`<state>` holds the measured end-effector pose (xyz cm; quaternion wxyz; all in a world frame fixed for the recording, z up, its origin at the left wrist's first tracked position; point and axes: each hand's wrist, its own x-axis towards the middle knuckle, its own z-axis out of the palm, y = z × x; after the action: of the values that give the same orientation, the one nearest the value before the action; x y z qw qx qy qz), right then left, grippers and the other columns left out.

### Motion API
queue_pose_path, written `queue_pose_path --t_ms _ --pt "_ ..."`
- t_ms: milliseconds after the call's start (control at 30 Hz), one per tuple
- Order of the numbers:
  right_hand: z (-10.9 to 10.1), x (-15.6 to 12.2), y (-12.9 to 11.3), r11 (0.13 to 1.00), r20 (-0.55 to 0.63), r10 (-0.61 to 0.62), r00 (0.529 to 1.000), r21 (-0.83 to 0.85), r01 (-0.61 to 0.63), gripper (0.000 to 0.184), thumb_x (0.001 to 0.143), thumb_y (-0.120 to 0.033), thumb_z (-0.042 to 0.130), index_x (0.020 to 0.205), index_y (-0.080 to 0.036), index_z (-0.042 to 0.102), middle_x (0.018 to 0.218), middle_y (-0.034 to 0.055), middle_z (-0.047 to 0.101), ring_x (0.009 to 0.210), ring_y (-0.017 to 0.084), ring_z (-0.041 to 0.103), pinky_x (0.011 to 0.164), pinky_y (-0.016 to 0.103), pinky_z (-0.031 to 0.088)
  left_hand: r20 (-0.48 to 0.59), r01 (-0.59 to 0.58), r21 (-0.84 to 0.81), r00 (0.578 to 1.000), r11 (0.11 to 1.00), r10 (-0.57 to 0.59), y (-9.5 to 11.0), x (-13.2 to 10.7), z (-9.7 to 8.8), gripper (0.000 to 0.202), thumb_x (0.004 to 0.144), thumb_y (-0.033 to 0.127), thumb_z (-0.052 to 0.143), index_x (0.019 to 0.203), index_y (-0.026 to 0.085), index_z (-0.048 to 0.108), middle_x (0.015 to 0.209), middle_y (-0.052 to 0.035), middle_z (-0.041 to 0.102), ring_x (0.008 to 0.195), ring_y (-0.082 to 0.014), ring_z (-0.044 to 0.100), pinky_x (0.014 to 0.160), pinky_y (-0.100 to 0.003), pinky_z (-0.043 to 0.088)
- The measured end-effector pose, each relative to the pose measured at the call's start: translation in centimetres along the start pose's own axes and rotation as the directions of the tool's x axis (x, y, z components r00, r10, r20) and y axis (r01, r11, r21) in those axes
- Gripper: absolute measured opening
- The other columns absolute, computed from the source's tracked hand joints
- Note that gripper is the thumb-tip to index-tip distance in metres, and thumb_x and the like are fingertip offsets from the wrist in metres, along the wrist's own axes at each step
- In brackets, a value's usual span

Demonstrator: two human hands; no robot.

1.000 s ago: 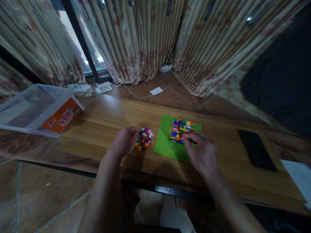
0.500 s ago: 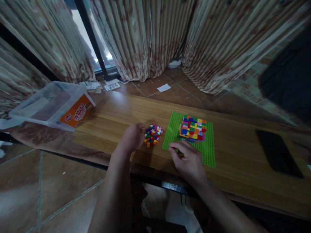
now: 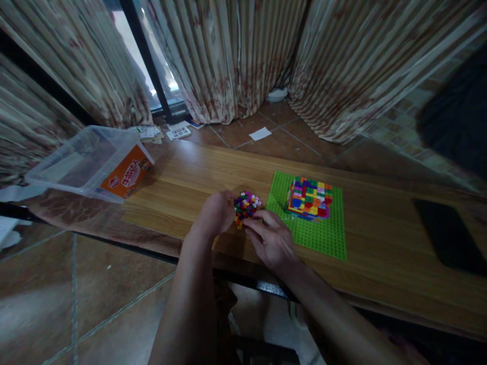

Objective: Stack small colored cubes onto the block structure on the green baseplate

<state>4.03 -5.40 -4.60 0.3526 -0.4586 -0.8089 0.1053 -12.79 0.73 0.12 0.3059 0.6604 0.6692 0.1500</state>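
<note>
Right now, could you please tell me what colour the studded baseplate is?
The baseplate is green, clearest in the head view.

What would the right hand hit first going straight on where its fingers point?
Most likely the pile of small bricks: the right hand is at its near edge, though touching or just above is unclear. Beyond, the left hand looks next in line.

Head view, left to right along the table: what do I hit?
Clear plastic bin → left hand → pile of small colored bricks → multicolored brick stack on the green baseplate → flat black slab.
</note>
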Motion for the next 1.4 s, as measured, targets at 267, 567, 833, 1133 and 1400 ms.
queue_pose_path --t_ms 267,567,833,1133,1400 --pt "0.4 0.1 0.0 0.999 -0.013 -0.012 1.0 -0.052 0.011 0.017 0.095 -0.019 0.059 0.096 -0.021 0.076 0.102 0.0093 0.067 0.095 0.024 0.064 0.082 0.036 0.054 -0.025 -0.032 -0.012 0.999 0.999 0.031 0.3 -0.2 -0.1 0.029 0.086 0.009 0.046 0.085 0.016 0.075 0.077 -0.0079 0.075 0.075 -0.0181 0.07 0.069 -0.023 0.052" --pt "0.1 -0.1 0.1 0.991 -0.017 -0.061 0.998 -0.116 0.059 0.018 0.096 -0.019 0.057 0.094 -0.02 0.075 0.101 0.0089 0.069 0.091 0.023 0.062 0.079 0.036 0.053 -0.004 -0.088 -0.06 0.996 0.994 0.087 -0.5 0.2 0.4 0.031 0.084 0.008 0.047 0.088 0.018 0.076 0.079 -0.0058 0.076 0.075 -0.0172 0.07 0.071 -0.022 0.053" --pt "-0.4 -0.3 0.5 0.998 -0.02 0.003 1.0 -0.061 -0.004 0.014 0.095 -0.022 0.06 0.089 -0.02 0.072 0.1 0.0079 0.069 0.093 0.023 0.062 0.083 0.037 0.053 0.037 -0.06 -0.073 0.997 0.996 0.062 0.1 -0.1 0.3 0.036 0.083 0.006 0.047 0.096 0.018 0.078 0.085 -0.0064 0.078 0.083 -0.0179 0.071 0.079 -0.025 0.055" --pt "-0.4 0.2 0.3 0.997 0.018 0.028 0.999 -0.078 -0.027 0.014 0.097 -0.022 0.057 0.086 -0.02 0.066 0.098 0.0086 0.068 0.089 0.023 0.059 0.082 0.037 0.05 0.035 -0.059 -0.081 0.997 0.995 0.062 -0.3 0.2 0.3 0.035 0.081 0.009 0.046 0.094 0.018 0.077 0.074 -0.0053 0.075 0.079 -0.0174 0.07 0.074 -0.023 0.054" --pt "-2.2 0.7 -0.5 0.981 -0.057 0.138 0.989 0.145 -0.128 0.016 0.1 -0.026 0.052 0.093 -0.023 0.066 0.085 0.004 0.07 0.081 0.019 0.065 0.075 0.031 0.052 -0.081 -0.068 -0.08 0.995 0.994 0.062 -2.1 0.6 1.2 0.03 0.086 0.014 0.048 0.099 0.016 0.074 0.074 -0.0081 0.074 0.071 -0.0182 0.07 0.07 -0.026 0.053"
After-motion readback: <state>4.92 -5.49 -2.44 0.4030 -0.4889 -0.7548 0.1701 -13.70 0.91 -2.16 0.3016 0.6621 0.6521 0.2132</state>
